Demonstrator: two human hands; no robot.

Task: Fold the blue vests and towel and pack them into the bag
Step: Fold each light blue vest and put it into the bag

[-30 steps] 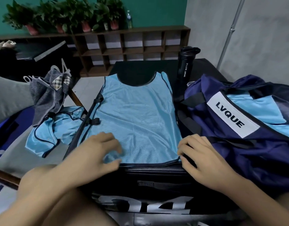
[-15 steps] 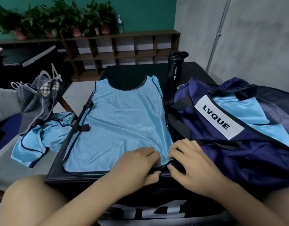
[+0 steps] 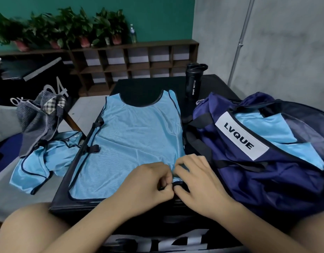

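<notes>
At the near right corner of the flat blue vest (image 3: 135, 139), just left of the bag (image 3: 267, 179), left hand (image 3: 148, 181) and right hand (image 3: 196, 179) both pinch its hem — folding is only starting, and next that edge likely needs carrying leftward across

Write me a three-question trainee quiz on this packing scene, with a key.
1. True or false: the flat light blue mesh vest is already folded in half.
2. Where do the left hand and right hand pinch that vest? A) neckline B) near right corner C) left side strap
3. Fill in: the black plastic sport bottle stands upright beside the navy fabric duffel bag labelled ____.
Key: 1 false; 2 B; 3 LVQUE.
</notes>
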